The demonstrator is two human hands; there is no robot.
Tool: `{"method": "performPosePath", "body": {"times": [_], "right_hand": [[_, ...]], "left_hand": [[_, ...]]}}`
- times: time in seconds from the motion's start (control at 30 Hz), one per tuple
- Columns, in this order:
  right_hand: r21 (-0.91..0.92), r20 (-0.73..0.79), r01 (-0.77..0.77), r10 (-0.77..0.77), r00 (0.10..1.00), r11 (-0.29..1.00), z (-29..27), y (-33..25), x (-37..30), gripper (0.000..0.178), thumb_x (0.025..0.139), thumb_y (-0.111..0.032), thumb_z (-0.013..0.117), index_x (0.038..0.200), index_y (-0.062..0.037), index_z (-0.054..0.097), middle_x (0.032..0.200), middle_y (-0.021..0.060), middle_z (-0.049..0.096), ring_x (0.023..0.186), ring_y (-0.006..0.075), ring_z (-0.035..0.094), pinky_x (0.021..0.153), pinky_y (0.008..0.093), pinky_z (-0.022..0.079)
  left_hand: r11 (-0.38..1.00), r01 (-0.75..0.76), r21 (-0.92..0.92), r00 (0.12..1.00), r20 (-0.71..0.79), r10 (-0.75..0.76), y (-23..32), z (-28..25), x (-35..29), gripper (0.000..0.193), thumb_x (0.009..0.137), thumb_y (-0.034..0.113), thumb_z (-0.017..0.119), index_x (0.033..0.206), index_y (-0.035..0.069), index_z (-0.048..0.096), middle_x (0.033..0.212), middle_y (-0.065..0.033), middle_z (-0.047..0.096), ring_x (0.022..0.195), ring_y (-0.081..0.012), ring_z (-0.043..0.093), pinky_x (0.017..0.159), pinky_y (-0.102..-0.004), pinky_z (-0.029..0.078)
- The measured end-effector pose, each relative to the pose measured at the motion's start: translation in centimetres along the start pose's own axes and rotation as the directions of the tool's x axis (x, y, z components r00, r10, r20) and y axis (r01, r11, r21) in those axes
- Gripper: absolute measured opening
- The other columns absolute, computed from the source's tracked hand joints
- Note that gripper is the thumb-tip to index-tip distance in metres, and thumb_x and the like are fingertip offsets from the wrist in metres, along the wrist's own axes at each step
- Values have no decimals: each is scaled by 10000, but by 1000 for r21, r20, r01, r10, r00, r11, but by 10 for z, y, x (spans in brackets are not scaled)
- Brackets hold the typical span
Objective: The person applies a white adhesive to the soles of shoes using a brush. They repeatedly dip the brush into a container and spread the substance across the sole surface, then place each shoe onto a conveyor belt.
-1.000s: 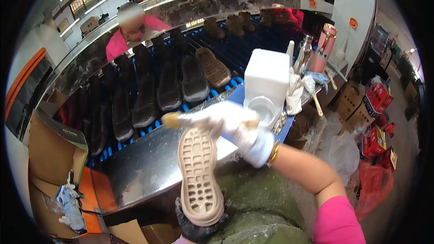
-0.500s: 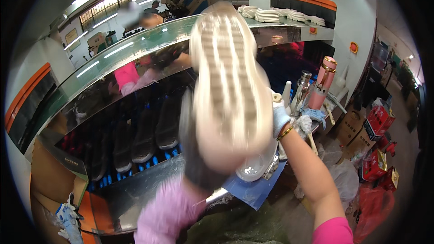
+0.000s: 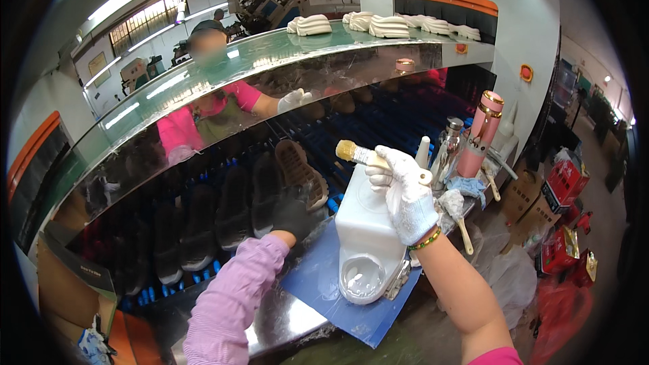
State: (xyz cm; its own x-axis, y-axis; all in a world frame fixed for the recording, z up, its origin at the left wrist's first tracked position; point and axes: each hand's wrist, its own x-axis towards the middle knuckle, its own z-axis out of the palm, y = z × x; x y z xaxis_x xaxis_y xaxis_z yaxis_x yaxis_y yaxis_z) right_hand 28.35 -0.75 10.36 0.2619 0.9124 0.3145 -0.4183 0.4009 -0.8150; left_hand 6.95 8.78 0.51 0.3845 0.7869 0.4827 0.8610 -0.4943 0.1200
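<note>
My left hand (image 3: 296, 215), in a black glove, is closed round the near end of a cream and brown shoe sole (image 3: 295, 163). The sole lies on the dark conveyor, treaded side showing. In a white glove, my right hand (image 3: 405, 186) grips a brush (image 3: 351, 152) with yellowish bristles, held level above a white plastic container (image 3: 368, 220). Pale liquid shows in the container's near opening. Beneath it is a blue sheet (image 3: 318, 277). Left of my left hand, several dark shoe soles (image 3: 233, 206) lie side by side on the conveyor.
A pink bottle (image 3: 480, 135), a steel flask (image 3: 447, 149) and a glue-smeared brush (image 3: 458, 220) stand or lie at the right. White soles (image 3: 389, 26) rest on the green upper belt (image 3: 270, 54). A shiny panel (image 3: 351, 71) overhangs the conveyor. Red boxes (image 3: 568, 176) are on the floor.
My left hand has lowered the sole from in front of my view onto the conveyor. The white container is now uncovered, and the brush in my right hand shows plainly.
</note>
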Motion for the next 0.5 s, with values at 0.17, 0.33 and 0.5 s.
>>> {"method": "performPosePath", "body": {"times": [0.17,0.33,0.5], "right_hand": [[-67,20,16,-14,1000,998,4,-3,-5,411,1019,-313,560,1258,19,593,972,98,655,808,124,598,742,253,478],[-92,36,32,-29,999,995,-4,-5,-1,364,1003,-265,594,1219,28,617,1002,108,666,828,135,625,754,258,500],[-90,47,17,-13,999,996,-2,1,1,349,1009,-261,584,1220,12,633,991,102,670,810,137,626,744,255,501]], "left_hand": [[957,288,-41,777,595,-208,-15,36,30,457,979,332,575,1366,90,605,1363,-174,604,1168,-343,624,1045,-370,452],[941,228,-250,933,332,-138,-23,39,38,275,944,227,632,1154,60,690,1162,-171,695,1022,-319,675,894,-382,503],[632,44,-774,957,-149,-249,-50,-14,20,214,954,167,628,1102,13,631,1013,-130,673,886,-199,615,795,-364,492]]}}
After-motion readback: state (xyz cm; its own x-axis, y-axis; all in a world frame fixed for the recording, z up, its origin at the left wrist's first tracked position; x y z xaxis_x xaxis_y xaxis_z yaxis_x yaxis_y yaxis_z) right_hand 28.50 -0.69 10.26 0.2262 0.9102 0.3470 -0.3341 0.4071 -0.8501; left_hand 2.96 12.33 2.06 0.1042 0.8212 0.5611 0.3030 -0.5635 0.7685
